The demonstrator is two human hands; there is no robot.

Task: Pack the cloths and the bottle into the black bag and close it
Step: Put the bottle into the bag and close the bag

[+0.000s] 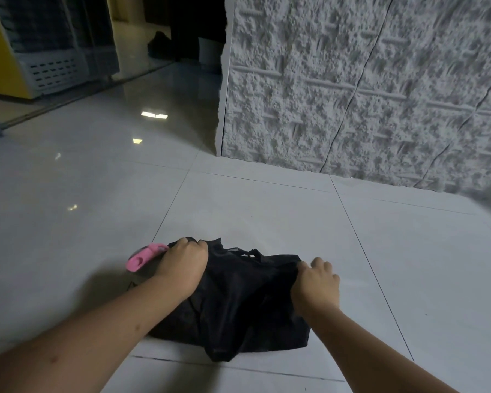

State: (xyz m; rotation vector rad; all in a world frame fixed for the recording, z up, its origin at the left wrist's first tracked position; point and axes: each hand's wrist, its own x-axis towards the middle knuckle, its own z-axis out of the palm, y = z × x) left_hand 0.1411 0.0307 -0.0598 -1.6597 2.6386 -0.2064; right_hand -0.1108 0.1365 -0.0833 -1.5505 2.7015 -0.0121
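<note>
A black fabric bag (238,302) lies flat on the white tiled floor in front of me, its handles at the far edge. My left hand (183,265) grips the bag's far left corner. My right hand (316,282) pinches the fabric at the bag's right side. A bottle with a pink lid (142,258) lies on the floor just left of the bag, partly hidden behind my left hand. No cloths show; the bag's inside is hidden.
A rough white textured wall panel (366,89) stands behind the bag on the right. A dark doorway opens at the far left, with a white slotted basket (54,72) and a yellow cabinet (0,61) beside it. Glossy floor tiles (408,265) spread around the bag.
</note>
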